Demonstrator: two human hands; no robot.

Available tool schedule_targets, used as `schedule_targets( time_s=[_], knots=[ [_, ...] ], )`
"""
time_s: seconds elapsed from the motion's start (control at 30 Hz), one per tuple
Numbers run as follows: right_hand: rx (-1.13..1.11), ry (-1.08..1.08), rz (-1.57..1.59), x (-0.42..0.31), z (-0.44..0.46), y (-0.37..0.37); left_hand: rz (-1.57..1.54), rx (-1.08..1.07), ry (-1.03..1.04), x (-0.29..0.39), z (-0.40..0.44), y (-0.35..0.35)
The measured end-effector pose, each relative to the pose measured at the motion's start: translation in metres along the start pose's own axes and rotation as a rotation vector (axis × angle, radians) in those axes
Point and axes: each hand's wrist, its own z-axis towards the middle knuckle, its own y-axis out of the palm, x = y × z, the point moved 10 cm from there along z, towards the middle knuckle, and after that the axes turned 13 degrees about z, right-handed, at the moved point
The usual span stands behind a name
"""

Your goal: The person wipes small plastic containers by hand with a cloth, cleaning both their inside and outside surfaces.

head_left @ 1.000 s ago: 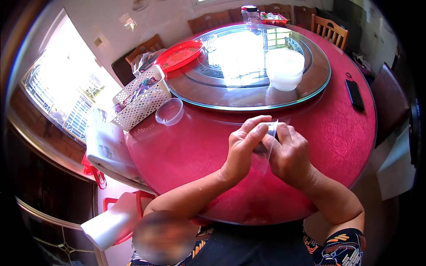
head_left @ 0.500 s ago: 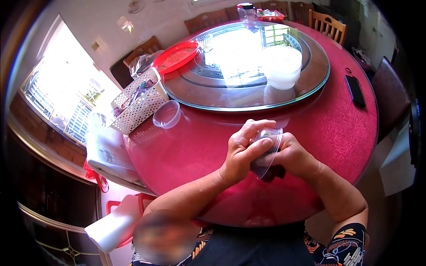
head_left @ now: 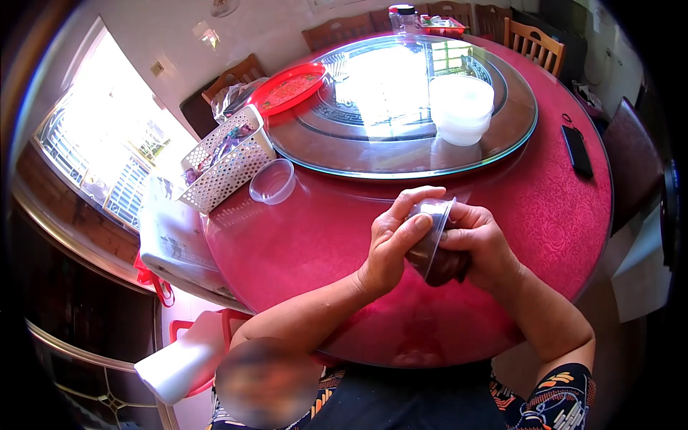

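My left hand (head_left: pixel 390 247) grips a clear plastic bowl (head_left: pixel 438 213), tilted on its side above the near part of the red table, its mouth facing right. Curled at that mouth, my right hand (head_left: pixel 481 242) holds a dark brown cloth (head_left: pixel 450 266) bunched against the inside and rim of the bowl. Some of the cloth shows through the clear wall. The right fingertips are partly hidden behind the rim and cloth. Another clear bowl (head_left: pixel 272 182) stands on the table to the left, beside a white perforated basket (head_left: pixel 242 166) with purple wrapped items in it.
A glass turntable (head_left: pixel 387 161) rises over the middle of the red table (head_left: pixel 315 251). It bears a stack of clear bowls (head_left: pixel 462 111) and a red tray (head_left: pixel 287 89). A black phone (head_left: pixel 576 152) lies at right; jars (head_left: pixel 405 20) stand at the back.
My right hand has shifted slightly up and right at the bowl's mouth. More of the brown cloth now shows below the rim. My left hand keeps its hold on the bowl.
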Motion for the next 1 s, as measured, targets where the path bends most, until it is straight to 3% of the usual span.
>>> schedule_targets(
  time_s=[0.27,0.47,0.57,0.63,0.73,0.83,0.93,0.97,1.0],
  knots=[
    [-0.042,-0.064,-0.408,-0.006,-0.006,0.012,-0.035,-0.047,-0.020,-0.006,-0.001,0.000],
    [-0.308,-0.535,-0.986,-0.019,-0.015,0.047,-0.104,-0.041,-0.106,-0.010,-0.003,0.003],
    [-0.260,-0.703,-1.455,-0.013,-0.021,0.058,-0.093,-0.028,-0.190,-0.019,-0.004,0.004],
    [-0.197,-0.814,-1.652,-0.011,-0.026,0.065,-0.098,-0.042,-0.108,-0.013,-0.003,0.005],
    [-0.138,-0.790,-1.602,-0.013,-0.024,0.061,-0.097,-0.044,-0.039,-0.002,-0.006,0.005],
    [-0.185,-0.565,-1.060,-0.014,-0.013,0.041,0.000,-0.016,0.005,0.001,-0.007,0.005],
    [-0.042,0.019,-0.453,0.002,-0.006,0.015,0.176,-0.015,0.152,0.015,-0.004,0.001],
    [-0.020,0.138,-0.331,0.003,-0.010,0.014,0.167,-0.021,0.163,0.015,-0.005,0.001],
    [-0.001,0.105,-0.194,0.001,-0.010,0.014,0.145,-0.017,0.181,0.018,-0.005,0.001]
  ],
)
